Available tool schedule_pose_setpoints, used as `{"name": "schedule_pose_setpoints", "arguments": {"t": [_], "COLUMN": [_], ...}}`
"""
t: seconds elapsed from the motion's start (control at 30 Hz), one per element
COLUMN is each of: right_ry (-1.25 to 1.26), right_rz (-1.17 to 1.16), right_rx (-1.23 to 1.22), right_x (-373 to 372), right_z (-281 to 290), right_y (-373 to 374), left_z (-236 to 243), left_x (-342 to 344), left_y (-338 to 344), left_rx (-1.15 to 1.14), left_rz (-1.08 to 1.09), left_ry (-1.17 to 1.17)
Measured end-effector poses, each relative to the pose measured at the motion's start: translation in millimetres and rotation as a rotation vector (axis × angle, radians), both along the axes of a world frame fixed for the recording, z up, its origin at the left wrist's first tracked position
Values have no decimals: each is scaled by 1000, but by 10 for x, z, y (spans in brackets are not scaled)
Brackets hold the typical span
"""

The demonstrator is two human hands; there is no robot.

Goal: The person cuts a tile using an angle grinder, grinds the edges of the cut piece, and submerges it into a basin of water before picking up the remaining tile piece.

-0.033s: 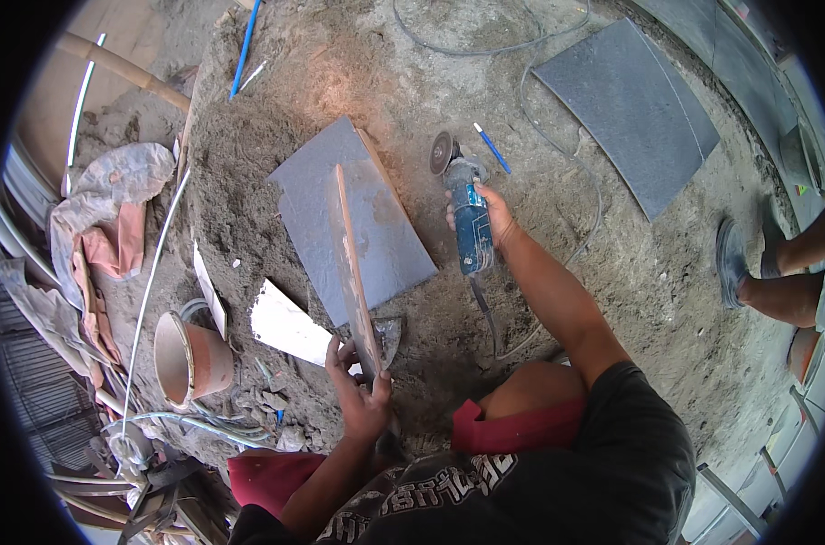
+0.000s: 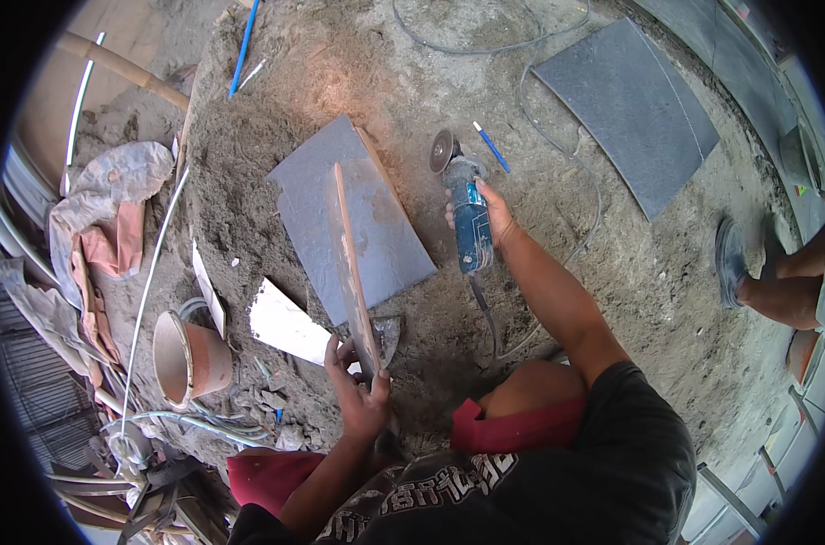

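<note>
My right hand (image 2: pixel 496 216) is wrapped round the body of a blue angle grinder (image 2: pixel 472 227), its disc pointing away from me. The grinder is beside the right edge of a grey tile (image 2: pixel 390 241) lying on the ground. With thumb and fingers, my left hand (image 2: pixel 362 395) grips the near end of a tile strip (image 2: pixel 349 245) stood on edge, its narrow pinkish-brown side facing up. That strip slants across the flat grey tile and hides part of it. Close to my left fingers lies a white tile piece (image 2: pixel 287 322).
A larger dark tile (image 2: pixel 631 109) with a pale line lies at far right. Near the grinder is a blue marker (image 2: pixel 492 147); a grey cable (image 2: pixel 599 204) loops rightward. At left stand a bucket (image 2: pixel 208 363) and crumpled sacks (image 2: pixel 113 195). Another person's foot (image 2: pixel 730 263) is at right.
</note>
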State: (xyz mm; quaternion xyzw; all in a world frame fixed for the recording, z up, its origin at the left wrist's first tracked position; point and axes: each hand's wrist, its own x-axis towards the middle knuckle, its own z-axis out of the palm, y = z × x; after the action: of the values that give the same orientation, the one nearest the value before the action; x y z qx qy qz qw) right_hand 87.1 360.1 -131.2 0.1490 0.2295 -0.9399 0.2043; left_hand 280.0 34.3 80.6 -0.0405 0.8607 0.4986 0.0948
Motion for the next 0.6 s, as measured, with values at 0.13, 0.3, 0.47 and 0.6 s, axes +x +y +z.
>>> {"name": "schedule_pose_setpoints", "arguments": {"t": [0.13, 0.3, 0.47, 0.6], "right_ry": [-21, -136, -89, -136], "right_rz": [-75, -74, -113, -92], "right_rx": [3, 180, 8, 341], "right_x": [222, 535, 599, 795], "right_z": [175, 259, 263, 550], "right_y": [-106, -153, 20, -95], "left_z": [51, 45, 145, 136], "left_x": [-40, -73, -127, -160], "left_y": [17, 56, 158, 121], "left_rx": [17, 101, 150, 147], "left_rz": [5, 17, 44, 63], "left_ry": [-4, 3, -47, -18]}}
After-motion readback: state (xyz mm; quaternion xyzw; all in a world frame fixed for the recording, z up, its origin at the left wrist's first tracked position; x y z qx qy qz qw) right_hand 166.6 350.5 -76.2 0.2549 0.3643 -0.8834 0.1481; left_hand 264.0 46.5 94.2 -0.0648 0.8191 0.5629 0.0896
